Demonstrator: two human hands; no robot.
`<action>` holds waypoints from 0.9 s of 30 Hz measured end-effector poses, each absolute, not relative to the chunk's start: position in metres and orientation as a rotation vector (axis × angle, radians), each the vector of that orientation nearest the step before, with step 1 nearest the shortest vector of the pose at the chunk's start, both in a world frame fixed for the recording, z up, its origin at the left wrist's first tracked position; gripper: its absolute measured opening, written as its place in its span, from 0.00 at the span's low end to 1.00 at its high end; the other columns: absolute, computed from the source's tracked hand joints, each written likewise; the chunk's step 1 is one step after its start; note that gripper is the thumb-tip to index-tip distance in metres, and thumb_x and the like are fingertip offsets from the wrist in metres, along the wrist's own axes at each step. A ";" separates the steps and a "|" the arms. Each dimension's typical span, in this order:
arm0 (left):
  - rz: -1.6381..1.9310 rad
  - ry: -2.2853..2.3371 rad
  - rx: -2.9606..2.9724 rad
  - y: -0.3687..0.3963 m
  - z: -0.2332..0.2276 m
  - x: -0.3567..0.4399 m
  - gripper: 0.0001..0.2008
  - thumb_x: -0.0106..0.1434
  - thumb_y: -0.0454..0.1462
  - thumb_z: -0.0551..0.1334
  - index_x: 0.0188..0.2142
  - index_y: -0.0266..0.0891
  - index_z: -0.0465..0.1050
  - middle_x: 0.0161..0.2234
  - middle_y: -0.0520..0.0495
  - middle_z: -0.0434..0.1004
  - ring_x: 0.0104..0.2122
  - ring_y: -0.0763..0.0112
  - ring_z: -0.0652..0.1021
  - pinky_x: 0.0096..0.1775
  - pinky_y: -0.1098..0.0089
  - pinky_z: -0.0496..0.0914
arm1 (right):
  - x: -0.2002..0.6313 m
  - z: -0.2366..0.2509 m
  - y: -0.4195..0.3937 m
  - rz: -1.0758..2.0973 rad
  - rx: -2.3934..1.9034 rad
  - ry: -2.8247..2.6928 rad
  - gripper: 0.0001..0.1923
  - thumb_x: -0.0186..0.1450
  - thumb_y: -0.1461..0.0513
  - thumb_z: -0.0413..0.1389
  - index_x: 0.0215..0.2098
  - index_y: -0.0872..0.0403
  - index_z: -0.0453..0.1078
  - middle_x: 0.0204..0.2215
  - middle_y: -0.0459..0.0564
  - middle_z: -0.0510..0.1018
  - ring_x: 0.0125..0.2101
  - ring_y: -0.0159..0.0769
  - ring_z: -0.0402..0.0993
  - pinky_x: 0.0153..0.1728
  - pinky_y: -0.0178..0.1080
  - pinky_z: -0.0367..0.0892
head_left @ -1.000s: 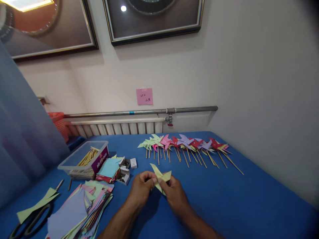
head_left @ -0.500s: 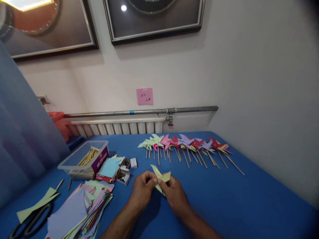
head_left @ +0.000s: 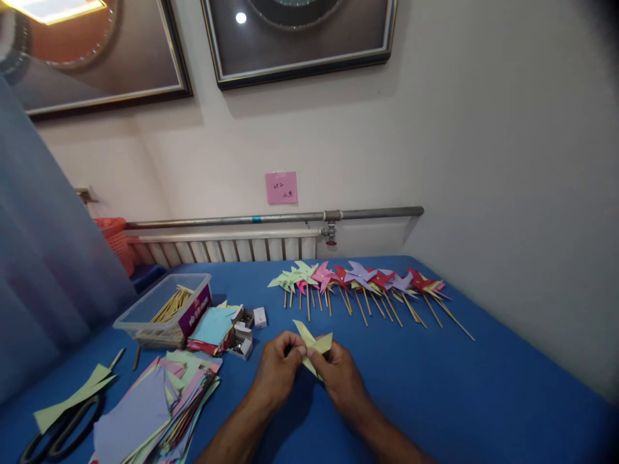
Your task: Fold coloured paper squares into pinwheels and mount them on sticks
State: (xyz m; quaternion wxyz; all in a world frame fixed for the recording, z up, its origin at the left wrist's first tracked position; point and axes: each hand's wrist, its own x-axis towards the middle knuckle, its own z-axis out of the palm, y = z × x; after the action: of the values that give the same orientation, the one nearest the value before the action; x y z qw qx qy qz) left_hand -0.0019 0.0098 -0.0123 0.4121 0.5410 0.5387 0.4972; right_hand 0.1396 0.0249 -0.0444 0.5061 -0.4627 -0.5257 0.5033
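The left hand (head_left: 279,370) and the right hand (head_left: 342,380) are both closed on one pale yellow paper pinwheel (head_left: 322,343), located above the near-middle part of the blue table (head_left: 435,386). The left thumb and fingers pinch the paper near its centre; the right thumb presses on the face just beside the left fingertips, and the remaining right fingers curl behind the sheet. Two pointed blades project clear of the grip, one upward and one toward the right; the hands cover part of the rest. Beyond the hands, a row of pinwheels on sticks (head_left: 358,274) lies along the far part of the table, heads overlapping, sticks directed toward the person. To the left of the hands, two small open boxes (head_left: 240,341) contain small metallic pieces, too small to identify; a small white box (head_left: 260,317) lies just beside them. Adjacent is a stack of coloured square sheets (head_left: 213,324), light blue uppermost, next to a clear plastic container (head_left: 196,311) holding wooden sticks (head_left: 173,304). Nearer the person, a pile of cut coloured paper (head_left: 135,409) is fanned out, and black-handled scissors (head_left: 78,430) lie partly beneath pale green paper pieces (head_left: 72,396).
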 end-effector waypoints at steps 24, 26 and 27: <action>1.211 1.404 1.409 0.007 -0.012 -0.001 0.09 0.55 0.44 0.62 0.27 0.41 0.71 0.22 0.55 0.67 0.25 0.70 0.66 0.30 0.69 0.58 | 0.141 -0.046 0.028 1.216 -1.083 -1.260 0.12 0.54 0.54 0.64 0.32 0.52 0.75 0.25 0.45 0.79 0.27 0.38 0.71 0.30 0.37 0.67; 1.213 1.418 1.419 0.007 -0.011 -0.001 0.09 0.55 0.44 0.62 0.26 0.41 0.71 0.22 0.55 0.67 0.25 0.70 0.66 0.30 0.69 0.58 | 0.141 -0.046 0.028 1.251 -1.068 -1.251 0.12 0.54 0.53 0.64 0.32 0.52 0.75 0.25 0.45 0.79 0.26 0.37 0.71 0.30 0.37 0.67; 1.213 1.423 1.422 0.007 -0.010 -0.001 0.09 0.55 0.44 0.61 0.26 0.41 0.71 0.22 0.54 0.67 0.25 0.70 0.66 0.30 0.69 0.58 | 0.141 -0.047 0.028 1.270 -1.061 -1.246 0.13 0.54 0.53 0.64 0.32 0.52 0.75 0.25 0.45 0.79 0.26 0.37 0.71 0.29 0.37 0.66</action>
State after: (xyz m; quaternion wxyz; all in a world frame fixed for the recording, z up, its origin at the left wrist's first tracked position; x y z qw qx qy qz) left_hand -0.0005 0.0067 -0.0104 0.3859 0.5586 0.5588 0.4763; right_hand 0.1414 0.0282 -0.0471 0.5098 -0.4407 -0.5173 0.5275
